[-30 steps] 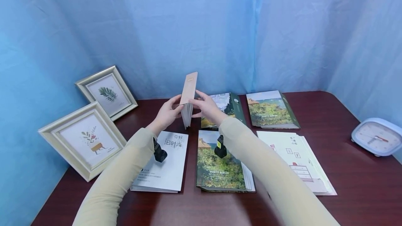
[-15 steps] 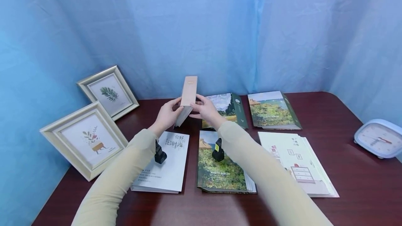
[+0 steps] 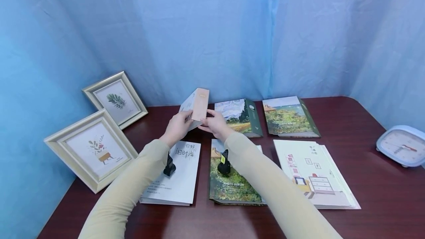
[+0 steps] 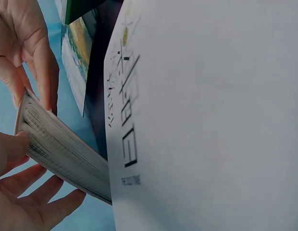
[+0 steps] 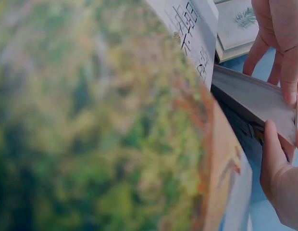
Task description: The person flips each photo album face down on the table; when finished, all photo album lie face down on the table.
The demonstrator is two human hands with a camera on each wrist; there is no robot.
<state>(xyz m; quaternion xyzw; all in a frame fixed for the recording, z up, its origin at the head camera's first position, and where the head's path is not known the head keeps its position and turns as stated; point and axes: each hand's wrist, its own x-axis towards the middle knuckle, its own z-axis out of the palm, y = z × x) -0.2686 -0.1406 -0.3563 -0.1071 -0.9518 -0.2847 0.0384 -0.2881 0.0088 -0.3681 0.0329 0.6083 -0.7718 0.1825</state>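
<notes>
Toward the back of the table, both hands hold a thick photo album (image 3: 200, 102) with a pinkish-beige spine and a pale cover. Its spine faces up and toward me, and its cover slants down to the left. My left hand (image 3: 177, 128) grips the left side, thumb by the spine's lower end. On the other side, my right hand (image 3: 217, 123) pinches the near right corner. The page edges (image 4: 62, 144) face the left wrist camera, between the left hand's fingers (image 4: 53, 207) and the right hand's. Whether the album's lower edge touches the table is hidden.
Two picture frames (image 3: 96, 150) stand at left. A white album (image 3: 176, 180) lies under my left wrist, a green photo album (image 3: 232, 180) under my right. Two painted-cover albums (image 3: 287, 115) lie behind, an illustrated album (image 3: 315, 172) at right, beside a clock (image 3: 401, 146). Blue curtain (image 3: 216, 28) surrounds the table.
The album in my hands has been lowered and turned, so its left cover now shows beside the spine. Both hands have come down slightly with it, still holding it.
</notes>
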